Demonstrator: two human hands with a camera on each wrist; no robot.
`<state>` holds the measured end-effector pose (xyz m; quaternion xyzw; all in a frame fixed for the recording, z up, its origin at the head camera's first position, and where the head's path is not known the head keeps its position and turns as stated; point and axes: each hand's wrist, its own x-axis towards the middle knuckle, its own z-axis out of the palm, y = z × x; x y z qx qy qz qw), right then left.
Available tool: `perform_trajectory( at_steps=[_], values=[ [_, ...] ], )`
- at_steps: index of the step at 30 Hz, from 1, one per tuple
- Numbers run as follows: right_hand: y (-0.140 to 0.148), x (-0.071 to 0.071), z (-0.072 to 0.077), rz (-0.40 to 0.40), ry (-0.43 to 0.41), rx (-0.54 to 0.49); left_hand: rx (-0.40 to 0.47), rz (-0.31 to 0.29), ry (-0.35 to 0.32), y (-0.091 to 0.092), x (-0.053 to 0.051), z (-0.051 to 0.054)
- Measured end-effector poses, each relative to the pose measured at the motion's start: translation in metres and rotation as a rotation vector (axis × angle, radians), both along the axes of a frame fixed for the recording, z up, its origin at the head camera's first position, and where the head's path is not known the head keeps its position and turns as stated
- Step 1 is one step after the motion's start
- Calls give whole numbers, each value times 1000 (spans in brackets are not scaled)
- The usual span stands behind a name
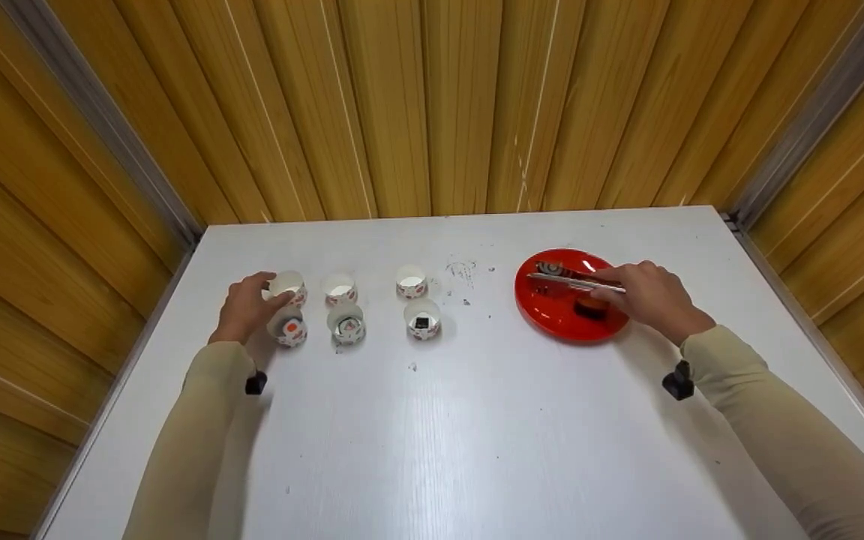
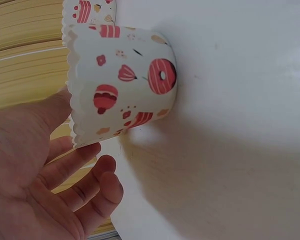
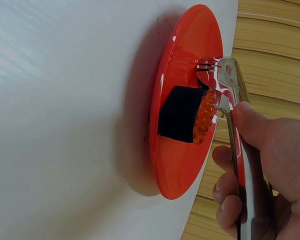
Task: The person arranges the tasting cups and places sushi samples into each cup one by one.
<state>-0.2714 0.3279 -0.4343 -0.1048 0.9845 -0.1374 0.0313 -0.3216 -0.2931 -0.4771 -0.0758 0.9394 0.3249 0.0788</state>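
My left hand (image 1: 246, 306) grips the back-left paper baking cup (image 1: 289, 283) between thumb and index finger. Just in front stands a printed baking cup (image 2: 125, 80) with a scalloped rim; from above, a white piece with an orange centre (image 1: 292, 327) shows inside. My right hand (image 1: 651, 296) holds metal tongs (image 1: 574, 283) with fork-like tips over a red plate (image 1: 552, 321). A roe-topped sushi piece (image 3: 182, 115) wrapped in black sits on the plate near the tongs. Farther back on it lies a dark piece with a pale swirl (image 1: 550, 268), partly behind the tongs.
Several more baking cups stand in two rows, including a back-middle cup (image 1: 340, 289) and a back-right cup (image 1: 411, 282). The front-middle cup (image 1: 347, 325) and front-right cup (image 1: 423, 321) hold small pieces. Yellow wood-patterned panels (image 1: 462, 112) enclose the white table (image 1: 432, 435).
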Motion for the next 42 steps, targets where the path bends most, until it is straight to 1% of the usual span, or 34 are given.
perform_trajectory(
  at_steps=[5,11,15,19,26,32,36,42],
  values=[
    [-3,-2,2,1,-18,10,10,-9,0,-3,2,2],
    [-6,-3,4,12,-20,35,5,-25,9,-6,3,2],
    [-6,-3,4,26,3,53,-31,-52,34,-8,3,2],
    [-5,-4,7,41,17,72,-37,-57,45,-9,3,1],
    [-9,-9,20,59,27,86,12,-32,6,-11,4,2],
    [-17,-13,34,60,26,99,12,-43,16,-9,4,2],
    [-26,-17,43,77,40,113,14,-44,21,-8,2,1],
    [-45,-22,54,104,68,81,25,-30,10,-5,1,2]
  ],
)
